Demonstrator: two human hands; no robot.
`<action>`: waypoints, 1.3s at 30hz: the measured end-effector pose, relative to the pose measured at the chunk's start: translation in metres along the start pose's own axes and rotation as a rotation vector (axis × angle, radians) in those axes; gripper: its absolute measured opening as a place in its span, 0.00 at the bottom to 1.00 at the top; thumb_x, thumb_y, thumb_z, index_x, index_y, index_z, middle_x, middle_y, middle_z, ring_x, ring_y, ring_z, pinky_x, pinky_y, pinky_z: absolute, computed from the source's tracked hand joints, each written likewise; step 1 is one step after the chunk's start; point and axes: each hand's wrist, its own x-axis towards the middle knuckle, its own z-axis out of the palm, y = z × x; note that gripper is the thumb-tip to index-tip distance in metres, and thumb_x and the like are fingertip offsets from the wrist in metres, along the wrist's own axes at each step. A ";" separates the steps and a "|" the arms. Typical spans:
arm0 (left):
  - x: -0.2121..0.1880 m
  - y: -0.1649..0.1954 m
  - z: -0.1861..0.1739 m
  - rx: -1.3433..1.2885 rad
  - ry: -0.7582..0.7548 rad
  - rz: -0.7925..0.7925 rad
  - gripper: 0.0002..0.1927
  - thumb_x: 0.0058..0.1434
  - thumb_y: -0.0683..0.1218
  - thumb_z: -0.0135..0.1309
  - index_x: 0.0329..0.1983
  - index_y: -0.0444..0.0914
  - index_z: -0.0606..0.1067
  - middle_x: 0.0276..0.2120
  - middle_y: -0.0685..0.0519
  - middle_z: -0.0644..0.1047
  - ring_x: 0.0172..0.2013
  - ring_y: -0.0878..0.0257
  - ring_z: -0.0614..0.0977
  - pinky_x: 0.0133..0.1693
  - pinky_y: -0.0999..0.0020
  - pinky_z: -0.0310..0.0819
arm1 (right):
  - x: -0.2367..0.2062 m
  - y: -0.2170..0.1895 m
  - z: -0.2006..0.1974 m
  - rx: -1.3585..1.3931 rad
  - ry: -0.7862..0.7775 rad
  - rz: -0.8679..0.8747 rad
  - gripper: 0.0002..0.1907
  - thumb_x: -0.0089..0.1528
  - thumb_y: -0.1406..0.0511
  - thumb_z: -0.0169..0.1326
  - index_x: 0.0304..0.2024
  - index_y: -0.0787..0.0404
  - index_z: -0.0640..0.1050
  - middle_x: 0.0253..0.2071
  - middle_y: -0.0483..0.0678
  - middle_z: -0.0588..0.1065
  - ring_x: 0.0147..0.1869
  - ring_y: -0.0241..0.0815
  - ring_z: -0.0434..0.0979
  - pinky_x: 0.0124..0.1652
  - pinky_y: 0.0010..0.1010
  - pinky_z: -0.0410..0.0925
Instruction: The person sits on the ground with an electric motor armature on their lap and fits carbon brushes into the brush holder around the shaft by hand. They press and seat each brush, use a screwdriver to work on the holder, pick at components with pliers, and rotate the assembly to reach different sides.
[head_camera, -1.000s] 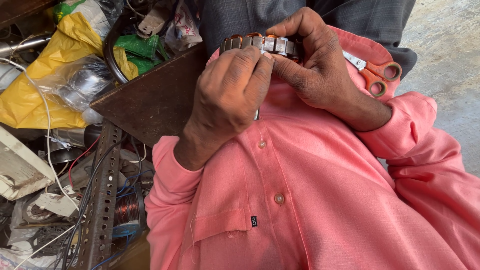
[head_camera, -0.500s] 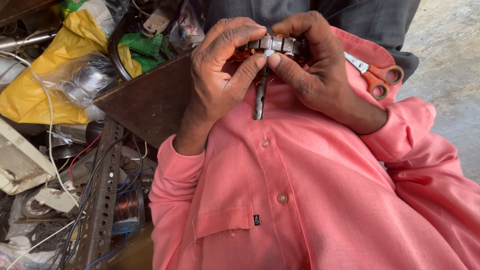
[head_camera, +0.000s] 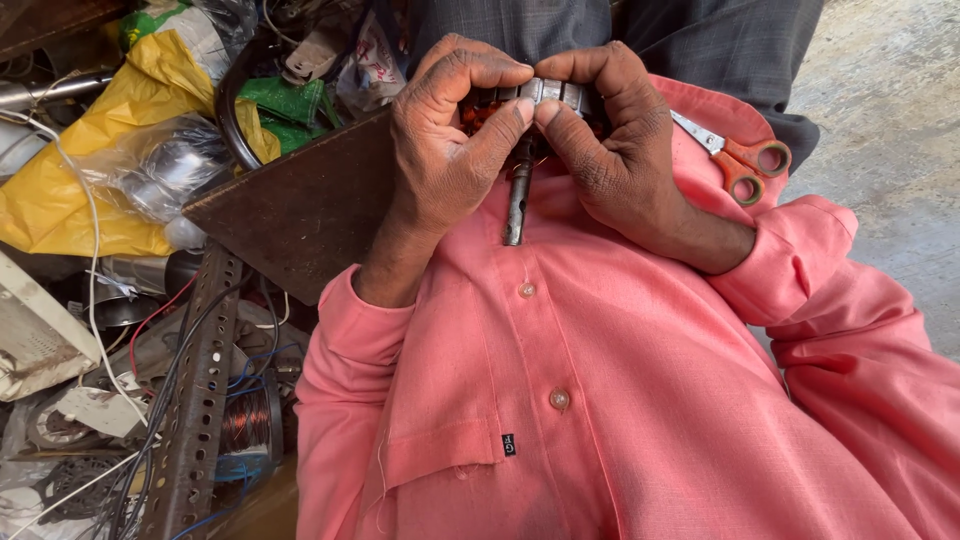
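Both my hands hold a small motor armature (head_camera: 545, 95) up in front of my pink shirt (head_camera: 600, 390). Its grey laminated core shows between my fingertips, copper winding glints at its left side, and its steel shaft (head_camera: 517, 200) points down toward my chest. My left hand (head_camera: 445, 150) grips the left side, thumb pressed to the core. My right hand (head_camera: 615, 140) closes on the right side, thumb meeting the left thumb under the core.
Orange-handled scissors (head_camera: 735, 155) lie on my lap to the right. A brown board (head_camera: 305, 205) juts out at left. Beyond it sit yellow and green bags (head_camera: 90, 190), wires, a copper wire coil (head_camera: 245, 420), a perforated metal bar (head_camera: 195, 400) and scrap parts. Concrete floor (head_camera: 890, 120) at right.
My hands have rolled the armature so that its shaft, hidden a second ago, now hangs out below my thumbs. My left hand's fingers have shifted from over the core to its left side.
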 end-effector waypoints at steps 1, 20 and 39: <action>0.002 0.003 0.000 -0.035 -0.004 -0.018 0.08 0.66 0.34 0.62 0.47 0.35 0.78 0.44 0.51 0.77 0.42 0.67 0.81 0.48 0.72 0.80 | 0.000 -0.001 -0.001 -0.015 -0.010 0.001 0.09 0.75 0.71 0.56 0.57 0.65 0.72 0.45 0.41 0.73 0.44 0.25 0.72 0.46 0.16 0.71; -0.038 0.081 -0.003 0.132 -0.068 0.385 0.11 0.63 0.35 0.66 0.45 0.36 0.77 0.46 0.50 0.77 0.50 0.54 0.78 0.50 0.59 0.79 | -0.030 -0.024 -0.011 -0.300 -0.104 -0.751 0.25 0.59 0.65 0.70 0.49 0.57 0.67 0.49 0.52 0.76 0.51 0.46 0.72 0.53 0.43 0.67; -0.002 -0.013 -0.003 0.586 0.032 0.511 0.17 0.67 0.32 0.61 0.58 0.38 0.77 0.59 0.43 0.73 0.59 0.49 0.79 0.60 0.60 0.81 | 0.030 0.014 -0.032 0.122 -0.244 -0.028 0.22 0.70 0.75 0.61 0.64 0.67 0.69 0.55 0.45 0.74 0.57 0.30 0.75 0.60 0.22 0.71</action>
